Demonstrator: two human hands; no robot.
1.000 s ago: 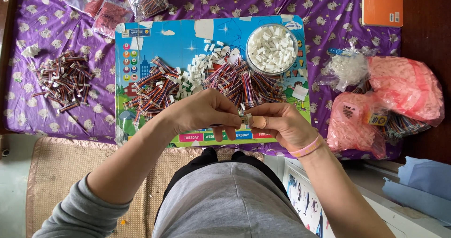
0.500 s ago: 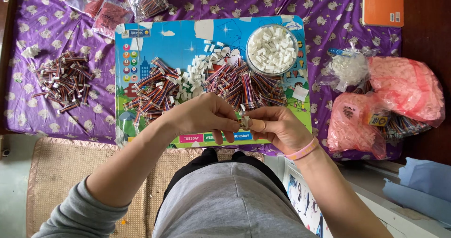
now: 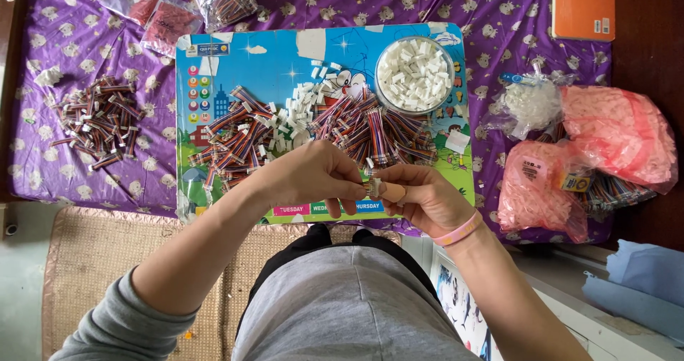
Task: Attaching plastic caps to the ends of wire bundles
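Two hands meet at about 6 o'clock of the picture board point(image 3: 235, 54), both pinched on one small cable piece point(image 3: 372, 188): the left hand point(image 3: 313, 176) closes thumb and fingertips on its left end, the right hand point(image 3: 420, 197) grips its right end, where a pale connector seems to sit, though the part is too small to tell surely. The piece is held in the air just above the board's near edge, over the purple cloth point(image 3: 71, 40) that covers the table. At 12 o'clock from the hands lie two heaps of striped wire bundles point(image 3: 370, 129), with loose white plastic housings point(image 3: 299, 104) scattered between them; at 1 o'clock stands a round bowl of white housings point(image 3: 415, 74). A further heap of finished-looking bundles point(image 3: 100, 122) lies well apart at 9 o'clock, and pink bags point(image 3: 613, 136) at 3 o'clock. As a judgement, the step goes best if the grip stays close to the joint, the wire ends are kept flat and in line with the housing, and the push is straight, not twisted, with the piece held near enough to the eyes to check seating.
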